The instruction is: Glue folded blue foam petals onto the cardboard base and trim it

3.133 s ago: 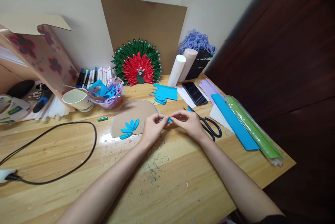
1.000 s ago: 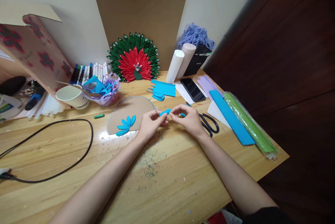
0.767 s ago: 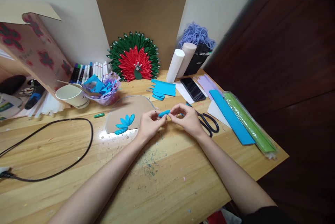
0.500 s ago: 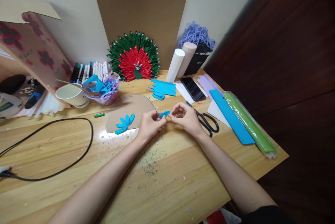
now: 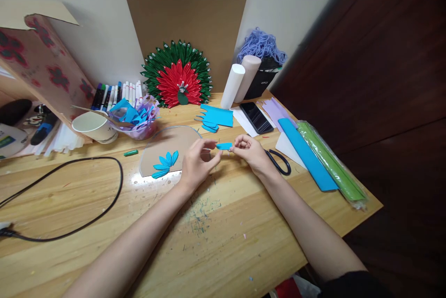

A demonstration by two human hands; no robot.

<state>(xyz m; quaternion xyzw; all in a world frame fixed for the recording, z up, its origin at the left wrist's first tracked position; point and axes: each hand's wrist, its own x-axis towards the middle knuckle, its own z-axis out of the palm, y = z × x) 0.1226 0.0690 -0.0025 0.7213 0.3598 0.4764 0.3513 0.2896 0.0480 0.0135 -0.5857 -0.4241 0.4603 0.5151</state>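
Note:
Between my hands is a small blue paper petal [image 5: 224,146], its right end pinched by the fingertips of my right hand [image 5: 251,153]. My left hand [image 5: 199,161] has its thumb and fingers apart, close to the petal's left end. Left of that hand, several pleated blue petals [image 5: 166,164] fan out on a cardboard piece [image 5: 148,154] with a rounded top. Beyond my hands lie a cut blue paper sheet [image 5: 219,116] and loose blue petal shapes [image 5: 210,127]. Black-handled scissors [image 5: 284,168] are partly hidden behind my right hand.
A red and green peacock craft [image 5: 181,75] stands against a cardboard sheet [image 5: 188,15]. A scrap bowl [image 5: 139,131], a paper cup [image 5: 95,126] and a black cable [image 5: 120,186] are at left. A phone [image 5: 257,118], blue paper [image 5: 306,154] and wrapped green paper [image 5: 331,163] lie at right.
My right hand has moved slightly right with the petal. My left hand's fingers have parted from it, and more of the petal shows between the hands.

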